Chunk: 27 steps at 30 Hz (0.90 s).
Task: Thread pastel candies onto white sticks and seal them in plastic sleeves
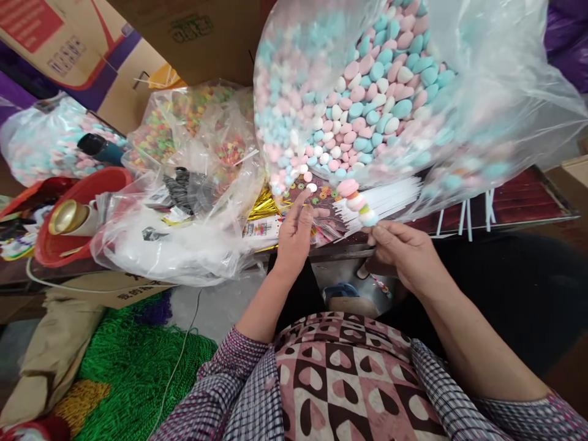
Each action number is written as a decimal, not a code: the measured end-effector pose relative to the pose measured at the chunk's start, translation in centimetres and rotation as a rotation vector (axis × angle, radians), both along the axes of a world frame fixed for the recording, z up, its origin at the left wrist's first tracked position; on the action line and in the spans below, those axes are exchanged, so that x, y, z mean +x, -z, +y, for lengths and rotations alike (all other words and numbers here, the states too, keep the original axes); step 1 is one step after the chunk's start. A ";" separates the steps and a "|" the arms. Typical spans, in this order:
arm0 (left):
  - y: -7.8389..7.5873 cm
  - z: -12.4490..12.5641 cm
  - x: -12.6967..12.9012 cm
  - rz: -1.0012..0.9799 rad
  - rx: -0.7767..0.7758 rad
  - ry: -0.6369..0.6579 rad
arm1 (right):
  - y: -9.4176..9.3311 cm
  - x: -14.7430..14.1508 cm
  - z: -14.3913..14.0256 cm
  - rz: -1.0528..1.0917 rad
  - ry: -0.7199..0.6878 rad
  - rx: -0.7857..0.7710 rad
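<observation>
Checked sleeves lay closest. Her right hand (407, 252) pinched a candy stick (357, 204) that leaned up and to the left, just under the big candy bag (367, 92). Her left hand (294, 229) was spread open, one finger pointing up at that bag. White sticks (390, 199) lay behind. A red bowl (78, 214) sat far left.

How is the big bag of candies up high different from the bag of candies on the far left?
The big bag is open, tilted toward the person and fills the top of the view; the far-left bag looks smaller and lies on the table. The big bag sits just above the left hand and right hand; the far-left bag is away from both. Both are clear plastic holding pink, blue and white candies.
</observation>
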State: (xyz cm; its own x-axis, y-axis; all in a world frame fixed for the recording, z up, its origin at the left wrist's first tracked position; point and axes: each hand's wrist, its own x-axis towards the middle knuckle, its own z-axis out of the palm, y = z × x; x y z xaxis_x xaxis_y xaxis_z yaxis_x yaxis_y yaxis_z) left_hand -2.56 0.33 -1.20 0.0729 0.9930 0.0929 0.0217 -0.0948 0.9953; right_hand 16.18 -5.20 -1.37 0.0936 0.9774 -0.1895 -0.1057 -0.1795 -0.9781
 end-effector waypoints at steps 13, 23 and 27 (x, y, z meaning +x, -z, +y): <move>-0.3 -2.0 1.4 -0.099 -0.026 0.146 | 0.0 -1.6 0.2 0.468 -0.071 -0.217; -0.8 -1.7 -1.3 0.052 -0.304 0.458 | 0.2 -1.2 -0.1 0.178 0.119 -0.046; -0.5 -1.9 -1.1 0.172 -0.212 0.445 | 0.5 -1.2 -0.3 0.196 0.190 -0.060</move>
